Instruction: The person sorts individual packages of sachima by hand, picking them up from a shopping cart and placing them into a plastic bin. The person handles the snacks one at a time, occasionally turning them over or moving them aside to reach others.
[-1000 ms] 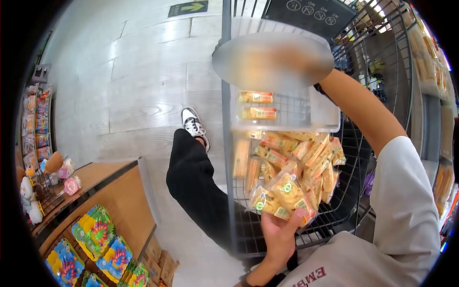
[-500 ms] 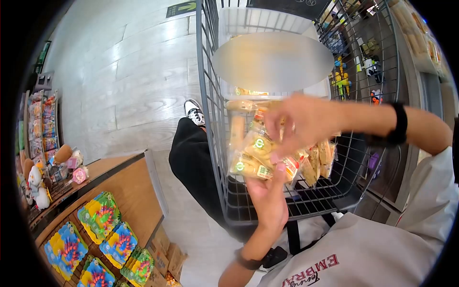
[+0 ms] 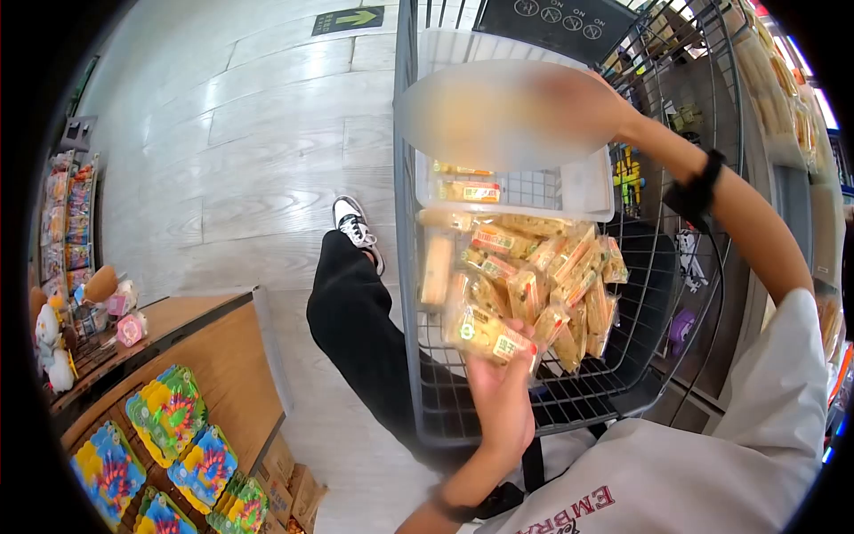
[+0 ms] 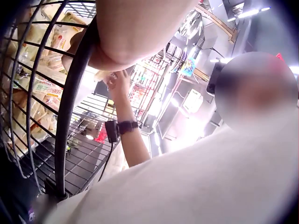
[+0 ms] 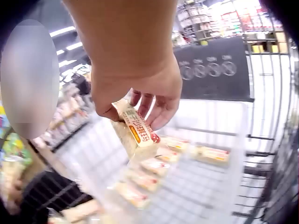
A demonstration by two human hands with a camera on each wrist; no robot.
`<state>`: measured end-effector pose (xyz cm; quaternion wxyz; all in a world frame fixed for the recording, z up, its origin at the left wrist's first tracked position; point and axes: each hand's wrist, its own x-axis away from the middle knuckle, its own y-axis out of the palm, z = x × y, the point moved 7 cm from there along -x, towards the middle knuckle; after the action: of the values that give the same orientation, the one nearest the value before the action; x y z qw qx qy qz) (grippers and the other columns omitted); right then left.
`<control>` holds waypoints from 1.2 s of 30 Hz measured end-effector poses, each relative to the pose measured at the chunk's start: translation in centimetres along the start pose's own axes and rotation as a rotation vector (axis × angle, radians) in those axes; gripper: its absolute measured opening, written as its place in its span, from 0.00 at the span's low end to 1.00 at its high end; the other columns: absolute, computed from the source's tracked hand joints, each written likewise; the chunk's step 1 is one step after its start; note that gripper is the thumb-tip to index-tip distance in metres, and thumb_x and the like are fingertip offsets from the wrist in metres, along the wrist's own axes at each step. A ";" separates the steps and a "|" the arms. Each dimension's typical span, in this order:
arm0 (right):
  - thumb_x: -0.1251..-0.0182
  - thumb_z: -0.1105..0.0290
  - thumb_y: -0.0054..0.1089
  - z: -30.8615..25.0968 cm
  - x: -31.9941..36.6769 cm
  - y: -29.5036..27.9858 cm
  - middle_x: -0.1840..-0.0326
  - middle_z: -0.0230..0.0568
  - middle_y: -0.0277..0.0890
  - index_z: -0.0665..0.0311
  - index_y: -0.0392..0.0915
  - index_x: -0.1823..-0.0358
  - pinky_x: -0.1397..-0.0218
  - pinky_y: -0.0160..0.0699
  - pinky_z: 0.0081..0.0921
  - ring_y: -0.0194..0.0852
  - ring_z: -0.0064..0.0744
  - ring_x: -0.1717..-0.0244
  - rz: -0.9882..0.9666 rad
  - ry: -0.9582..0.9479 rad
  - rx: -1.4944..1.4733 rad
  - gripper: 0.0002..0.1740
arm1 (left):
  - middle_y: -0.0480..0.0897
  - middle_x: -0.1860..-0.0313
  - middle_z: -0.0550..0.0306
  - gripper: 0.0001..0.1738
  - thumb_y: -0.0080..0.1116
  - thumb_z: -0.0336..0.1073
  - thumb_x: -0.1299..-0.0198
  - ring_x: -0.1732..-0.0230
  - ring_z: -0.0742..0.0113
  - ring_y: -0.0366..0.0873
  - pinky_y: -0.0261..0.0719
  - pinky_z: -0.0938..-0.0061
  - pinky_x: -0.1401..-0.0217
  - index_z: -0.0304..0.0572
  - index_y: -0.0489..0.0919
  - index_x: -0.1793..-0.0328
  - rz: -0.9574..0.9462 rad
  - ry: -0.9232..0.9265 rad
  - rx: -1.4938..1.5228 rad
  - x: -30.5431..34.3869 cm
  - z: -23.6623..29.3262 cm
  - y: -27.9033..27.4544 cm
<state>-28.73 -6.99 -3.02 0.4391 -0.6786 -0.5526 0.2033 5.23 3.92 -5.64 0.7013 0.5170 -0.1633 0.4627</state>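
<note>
In the head view my left hand (image 3: 503, 405) grips a clear-wrapped sachima pack (image 3: 485, 331) by its lower end, thumb on top, over a pile of similar packs (image 3: 578, 276) in the wire cart. My right hand (image 5: 140, 91) pinches another wrapped sachima bar (image 5: 133, 126) between thumb and fingers. It hangs tilted above a translucent plastic bin (image 3: 589, 187), where several bars lie in a row (image 5: 147, 179) and one sits apart (image 5: 212, 154). Blur covers much of the right hand and the bin's far part in the head view.
The wire shopping cart (image 3: 407, 222) surrounds bin and pile, with a dark sign panel (image 3: 556, 25) at its far end. At lower left stands a wooden display (image 3: 222, 365) with colourful packaged toys (image 3: 169, 411). Shelves of goods (image 3: 783, 116) line the right side.
My right hand went from the bin to the left hand's packs, then back over the bin with one bar. The left hand, which held two packs, now shows one.
</note>
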 end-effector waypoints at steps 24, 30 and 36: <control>0.41 0.62 0.67 -5.4 0.9 2.8 0.62 0.37 0.82 0.64 0.78 0.57 0.57 0.79 0.28 0.80 0.28 0.59 -0.354 0.046 -0.031 0.16 | 0.69 0.32 0.51 0.34 0.54 0.20 0.37 0.33 0.66 0.69 0.68 0.67 0.31 0.42 0.57 0.25 -0.100 0.080 0.077 -0.9 1.7 1.3; 0.53 0.67 0.76 -17.1 13.0 6.2 0.60 0.42 0.78 0.65 0.75 0.53 0.52 0.82 0.32 0.81 0.38 0.56 -0.513 -0.307 -0.248 0.25 | 0.73 0.36 0.54 0.34 0.60 0.16 0.43 0.35 0.68 0.72 0.72 0.72 0.34 0.37 0.65 0.30 -0.119 0.166 -0.058 -0.8 1.7 1.7; 0.53 0.68 0.74 -16.6 13.4 5.4 0.61 0.42 0.78 0.63 0.75 0.56 0.55 0.81 0.31 0.81 0.37 0.58 -0.214 -0.436 -0.301 0.23 | 0.72 0.31 0.53 0.34 0.61 0.20 0.42 0.34 0.68 0.71 0.70 0.72 0.32 0.36 0.65 0.29 -0.112 0.149 -0.239 -0.5 1.4 1.3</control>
<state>-8.86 -0.78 4.18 0.2234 -0.6142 -0.7264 0.2126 4.27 2.54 -4.69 0.7927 0.4023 -0.1360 0.4373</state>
